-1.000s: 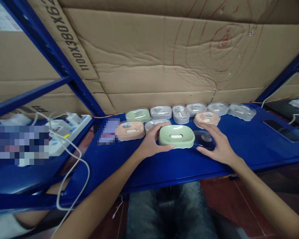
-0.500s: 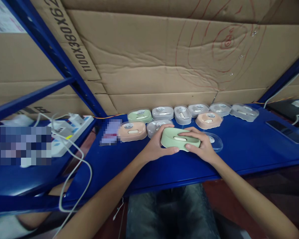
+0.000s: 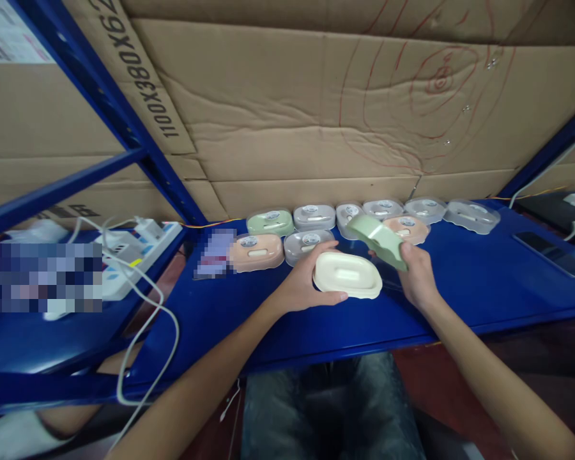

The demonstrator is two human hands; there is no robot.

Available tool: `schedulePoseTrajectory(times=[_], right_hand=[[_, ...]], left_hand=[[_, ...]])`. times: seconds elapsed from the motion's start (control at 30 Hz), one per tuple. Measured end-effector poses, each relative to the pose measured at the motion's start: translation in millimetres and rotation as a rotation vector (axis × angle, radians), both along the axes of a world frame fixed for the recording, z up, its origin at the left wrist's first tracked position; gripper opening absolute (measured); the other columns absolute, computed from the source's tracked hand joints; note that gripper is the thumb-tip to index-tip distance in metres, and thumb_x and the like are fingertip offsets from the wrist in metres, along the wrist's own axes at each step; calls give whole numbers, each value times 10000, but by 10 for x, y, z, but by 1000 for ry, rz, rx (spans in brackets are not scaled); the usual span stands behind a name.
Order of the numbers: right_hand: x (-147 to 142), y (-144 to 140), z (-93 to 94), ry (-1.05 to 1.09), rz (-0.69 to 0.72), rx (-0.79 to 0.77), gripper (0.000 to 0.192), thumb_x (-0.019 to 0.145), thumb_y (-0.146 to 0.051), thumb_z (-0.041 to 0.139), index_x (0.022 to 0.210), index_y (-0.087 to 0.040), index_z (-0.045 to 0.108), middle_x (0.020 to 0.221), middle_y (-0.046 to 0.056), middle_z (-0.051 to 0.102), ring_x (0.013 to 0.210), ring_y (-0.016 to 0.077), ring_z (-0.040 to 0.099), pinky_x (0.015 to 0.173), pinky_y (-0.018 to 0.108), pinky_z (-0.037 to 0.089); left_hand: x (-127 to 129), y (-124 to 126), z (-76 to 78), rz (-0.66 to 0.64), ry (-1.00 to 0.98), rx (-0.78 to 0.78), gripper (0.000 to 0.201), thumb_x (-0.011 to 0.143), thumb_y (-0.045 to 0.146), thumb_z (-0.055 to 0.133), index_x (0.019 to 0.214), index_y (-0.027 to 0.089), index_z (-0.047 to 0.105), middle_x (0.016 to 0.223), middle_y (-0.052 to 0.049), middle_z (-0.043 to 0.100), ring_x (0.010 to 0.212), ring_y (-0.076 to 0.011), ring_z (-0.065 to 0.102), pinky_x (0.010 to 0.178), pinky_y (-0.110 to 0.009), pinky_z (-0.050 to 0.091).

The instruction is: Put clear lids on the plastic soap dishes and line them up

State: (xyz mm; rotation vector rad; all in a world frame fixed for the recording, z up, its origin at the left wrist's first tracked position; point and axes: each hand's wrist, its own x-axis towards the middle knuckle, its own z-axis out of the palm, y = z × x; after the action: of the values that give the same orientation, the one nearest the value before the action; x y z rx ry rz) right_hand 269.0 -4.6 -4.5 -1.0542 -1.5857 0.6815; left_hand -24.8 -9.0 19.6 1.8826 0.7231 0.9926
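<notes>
In the head view my left hand (image 3: 299, 281) is closed around the left end of a cream soap dish tray (image 3: 347, 283), thumb along its near side. The tray is level above the blue table, with a raised oval in its middle. To the right, my right hand (image 3: 419, 275) grips a light green soap dish cover (image 3: 376, 237) by its right end. The cover is tilted and apart from the tray. Behind both hands stand several packed soap dishes, among them a grey one (image 3: 304, 246), a peach one (image 3: 257, 252) and a green one (image 3: 269, 222).
The blue table (image 3: 287, 345) backs onto a cardboard wall (image 3: 268, 96). A dark phone (image 3: 553, 252) lies at the right. On the left are a white power strip (image 3: 138, 262) and a looping white cable (image 3: 176, 326). A blue post (image 3: 167, 172) rises at the back left.
The green cover has come off the cream tray. My right hand has moved it right and up, tilting it, while my left hand keeps the tray in nearly the same place.
</notes>
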Motion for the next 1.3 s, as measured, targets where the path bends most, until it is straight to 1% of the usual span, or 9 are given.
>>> schedulePoseTrajectory(times=[0.17, 0.4, 0.5, 0.63, 0.8, 1.0, 1.13, 1.23, 1.3], right_hand=[[294, -56, 143, 265, -86, -116, 816, 1015, -852, 498, 1450, -204, 736, 1126, 169, 858, 1136, 435, 825, 991, 610, 687], [572, -240, 45, 208, -116, -143, 693, 1071, -788, 467, 1291, -231, 816, 1106, 135, 861, 1104, 389, 824, 946, 558, 693], [489, -314, 115, -58, -79, 41, 613, 1035, -774, 587, 1280, -268, 832, 1229, 112, 831, 1179, 383, 783, 1021, 574, 652], [193, -396, 294, -320, 61, 238, 592, 998, -716, 714, 1452, -341, 763, 1476, 115, 687, 1391, 367, 657, 1169, 550, 554], [-151, -411, 272, -392, 173, 200, 588, 995, -668, 749, 1498, -365, 731, 1497, 117, 598, 1414, 341, 617, 1155, 491, 567], [-230, -404, 175, -396, 190, 201, 539, 1002, -582, 784, 1495, -372, 731, 1513, 123, 558, 1448, 344, 580, 1199, 538, 542], [-217, -413, 215, -470, 196, 277, 570, 959, -514, 856, 1490, -343, 735, 1566, 135, 507, 1505, 364, 535, 1239, 555, 523], [-216, -418, 248, -541, 225, 313, 603, 947, -481, 874, 1511, -334, 721, 1572, 146, 487, 1508, 370, 538, 1217, 547, 553], [-215, -423, 263, -567, 247, 331, 614, 950, -463, 873, 1530, -345, 708, 1577, 145, 480, 1495, 367, 554, 1209, 548, 564]], left_hand=[[-20, -7, -2, -1, 146, 104, 914, 697, 429, 1002, 1506, 269, 606, 1550, -133, 672, 1415, -397, 648, 1240, -582, 487], [-9, 11, -11, -17, 62, 13, 910, 715, 417, 1003, 1511, 249, 593, 1562, -159, 642, 1419, -394, 640, 1215, -571, 502], [-3, 27, -15, -50, -15, -86, 988, 723, 402, 1009, 1577, 247, 538, 1581, -170, 617, 1416, -393, 641, 1209, -563, 512], [25, 52, -39, -63, -121, -175, 1098, 651, 376, 1058, 1609, 254, 534, 1620, -164, 595, 1502, -418, 567, 1276, -578, 443], [70, 3, -17, -97, -231, -382, 1147, 618, 336, 1079, 1626, 245, 538, 1605, -165, 625, 1506, -449, 558, 1242, -592, 473], [70, -65, 51, -63, -332, -519, 1170, 579, 263, 1093, 1623, 267, 564, 1636, -135, 594, 1544, -412, 511, 1259, -518, 453], [76, -54, 49, -68, -469, -626, 978, 657, 337, 1073, 1541, 272, 659, 1565, -115, 648, 1471, -366, 579, 1189, -443, 499], [84, -24, 36, -45, -543, -751, 696, 795, 426, 994, 1411, 216, 746, 1390, -127, 752, 1260, -296, 711, 1063, -384, 559], [86, -1, 34, -42, -529, -808, 570, 794, 395, 988, 1279, 163, 798, 1237, -129, 807, 1085, -249, 755, 969, -337, 579]])
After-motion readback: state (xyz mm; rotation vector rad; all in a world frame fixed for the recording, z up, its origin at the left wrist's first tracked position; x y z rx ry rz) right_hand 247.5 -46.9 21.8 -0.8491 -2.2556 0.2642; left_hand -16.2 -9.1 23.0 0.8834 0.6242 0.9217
